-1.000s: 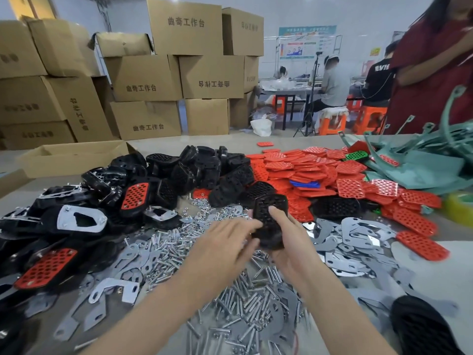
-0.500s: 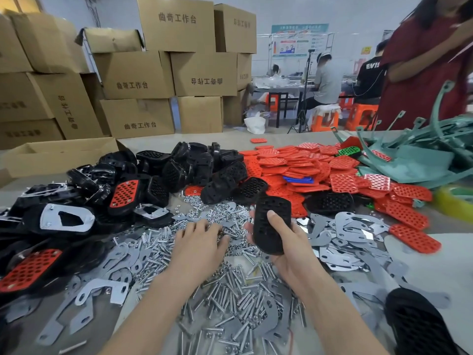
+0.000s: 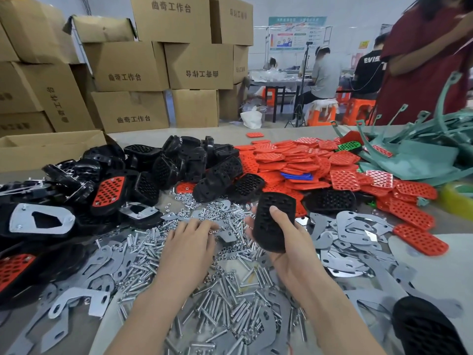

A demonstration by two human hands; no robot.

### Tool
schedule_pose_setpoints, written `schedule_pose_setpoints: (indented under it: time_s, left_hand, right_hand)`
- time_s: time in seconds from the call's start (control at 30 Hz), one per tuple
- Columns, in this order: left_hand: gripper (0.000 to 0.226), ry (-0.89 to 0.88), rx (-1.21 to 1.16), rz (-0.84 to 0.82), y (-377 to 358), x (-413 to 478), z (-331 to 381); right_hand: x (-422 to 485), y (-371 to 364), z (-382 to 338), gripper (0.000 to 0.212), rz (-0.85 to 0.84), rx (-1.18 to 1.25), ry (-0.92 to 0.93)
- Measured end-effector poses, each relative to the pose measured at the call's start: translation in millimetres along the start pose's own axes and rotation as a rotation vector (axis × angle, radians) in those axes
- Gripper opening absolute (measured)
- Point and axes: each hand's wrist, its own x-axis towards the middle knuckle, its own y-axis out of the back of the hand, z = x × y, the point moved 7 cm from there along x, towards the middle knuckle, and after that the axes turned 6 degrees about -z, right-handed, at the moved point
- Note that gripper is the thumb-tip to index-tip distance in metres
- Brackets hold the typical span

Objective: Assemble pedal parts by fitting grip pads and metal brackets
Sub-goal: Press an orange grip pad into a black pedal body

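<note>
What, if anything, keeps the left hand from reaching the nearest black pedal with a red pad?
Likely nothing, so yes: the left hand lies flat on the loose bolts, and the red-padded pedal lies uncovered to its left, with only loose hardware between.

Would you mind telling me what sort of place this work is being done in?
Most likely a small assembly workshop: heaps of red pads and bolts cover the table, cartons are stacked behind, and other workers sit at a far table.
</note>
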Motion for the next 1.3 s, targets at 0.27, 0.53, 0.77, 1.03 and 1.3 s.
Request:
schedule_pose_setpoints:
  time_s: [0.27,0.53,0.77,1.03,1.3]
  left_hand:
    - [0.037,0.001,-0.209,0.044,9.7,-3.1,-3.0]
    - [0.026,0.027,-0.551,0.285,33.2,-12.6,-14.0]
    - [0.022,0.004,-0.551,0.255,34.0,-15.3,-9.6]
    - [0.029,0.048,-0.365,0.182,26.5,-15.3,-11.7]
    - [0.064,-0.207,-0.212,0.259,40.5,-13.2,24.3]
  right_hand:
    - [0.2,0.4,-1.6,0.033,-0.014,-0.011,-0.018]
    - [1.9,-3.0,5.7,0.033,-0.069,-0.084,-0.035]
    - [-0.8,-2.7,4.3,0.027,-0.009,-0.03,-0.058]
    - [-4.7,-2.3,-0.7,0.028,-0.035,0.081,-0.052]
    - [-8.6,-12.4,-6.8,0.025,-0.162,-0.082,-0.063]
